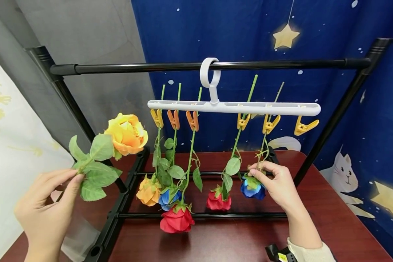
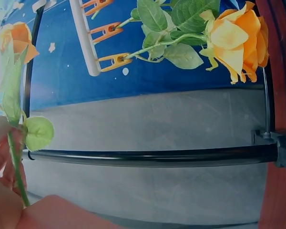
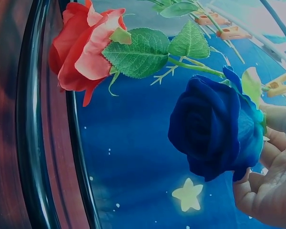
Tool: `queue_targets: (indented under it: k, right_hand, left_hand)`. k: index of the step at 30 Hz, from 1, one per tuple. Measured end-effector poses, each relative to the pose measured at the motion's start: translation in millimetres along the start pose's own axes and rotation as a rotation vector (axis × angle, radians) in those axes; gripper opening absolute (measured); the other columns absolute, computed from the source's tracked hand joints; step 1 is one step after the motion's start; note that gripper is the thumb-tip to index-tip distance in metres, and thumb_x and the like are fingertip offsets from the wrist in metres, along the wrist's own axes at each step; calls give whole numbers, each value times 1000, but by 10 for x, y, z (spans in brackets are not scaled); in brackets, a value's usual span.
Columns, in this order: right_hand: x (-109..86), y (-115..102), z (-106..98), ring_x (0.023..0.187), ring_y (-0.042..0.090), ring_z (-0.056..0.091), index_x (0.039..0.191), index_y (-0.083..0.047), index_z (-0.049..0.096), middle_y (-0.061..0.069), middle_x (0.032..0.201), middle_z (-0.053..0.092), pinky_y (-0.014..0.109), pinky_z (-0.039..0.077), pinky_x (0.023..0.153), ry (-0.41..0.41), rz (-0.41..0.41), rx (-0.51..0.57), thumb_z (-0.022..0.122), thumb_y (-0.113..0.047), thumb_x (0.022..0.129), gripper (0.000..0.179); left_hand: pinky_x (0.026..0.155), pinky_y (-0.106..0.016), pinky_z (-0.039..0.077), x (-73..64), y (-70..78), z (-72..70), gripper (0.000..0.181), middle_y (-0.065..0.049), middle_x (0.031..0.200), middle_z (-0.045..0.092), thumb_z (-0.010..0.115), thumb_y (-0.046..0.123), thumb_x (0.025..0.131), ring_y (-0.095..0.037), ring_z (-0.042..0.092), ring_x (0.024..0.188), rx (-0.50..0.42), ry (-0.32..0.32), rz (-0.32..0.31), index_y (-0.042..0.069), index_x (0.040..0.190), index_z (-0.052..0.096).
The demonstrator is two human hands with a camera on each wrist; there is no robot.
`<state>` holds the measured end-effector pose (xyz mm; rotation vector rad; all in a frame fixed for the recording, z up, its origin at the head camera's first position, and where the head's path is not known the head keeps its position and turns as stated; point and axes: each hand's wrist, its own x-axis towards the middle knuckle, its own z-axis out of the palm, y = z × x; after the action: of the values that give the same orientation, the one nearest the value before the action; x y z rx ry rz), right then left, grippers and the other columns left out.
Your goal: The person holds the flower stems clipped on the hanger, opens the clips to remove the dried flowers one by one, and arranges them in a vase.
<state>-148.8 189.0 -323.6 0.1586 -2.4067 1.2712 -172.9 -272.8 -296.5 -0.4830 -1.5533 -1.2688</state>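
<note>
My left hand point(image 1: 49, 207) pinches a yellow-orange artificial rose point(image 1: 126, 133) by its leafy stem, bloom up, left of the hanger. In the left wrist view that held rose point(image 2: 16, 38) is at the far left edge. My right hand point(image 1: 278, 185) pinches a blue rose point(image 1: 253, 189) just above its bloom. This blue rose hangs upside down, its stem in a yellow clip point(image 1: 270, 124) of the white clip hanger point(image 1: 183, 106). Seen from the right wrist, the blue bloom point(image 3: 209, 129) hides part of the fingers. The rightmost yellow clip point(image 1: 306, 126) bears no flower.
The hanger hooks over a black rail point(image 1: 134, 68) of a rack standing on a reddish-brown table point(image 1: 235, 238). Also upside down hang an orange rose point(image 1: 149, 192), another blue rose point(image 1: 168, 199), and two red roses point(image 1: 177, 220). Behind is a blue starry curtain point(image 1: 235, 32).
</note>
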Motion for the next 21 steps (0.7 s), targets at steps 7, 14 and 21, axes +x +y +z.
queue_targets:
  k: [7,14,21]
  right_hand:
    - [-13,-22,9,89,-6,62,96,-9,76,11,102,76,17,54,71,6,3,14,66,-16,96,13]
    - [-8,17,-11,89,-6,63,97,-8,76,10,102,76,17,54,71,-1,5,-10,65,-17,97,14]
    - [0,34,-35,89,-6,63,97,-7,75,9,102,76,17,54,71,-2,1,-19,65,-16,97,14]
  left_hand:
    - [73,-6,45,-17,33,-107,13,-4,91,76,76,-9,79,3,61,80,152,-24,-57,-6,92,77]
    - [73,-3,41,-33,99,-180,13,34,91,65,77,-1,82,17,57,77,410,-42,-154,-5,94,77]
    - [68,-2,32,-77,104,-234,15,52,84,48,78,8,84,30,45,70,631,-37,-288,-2,95,78]
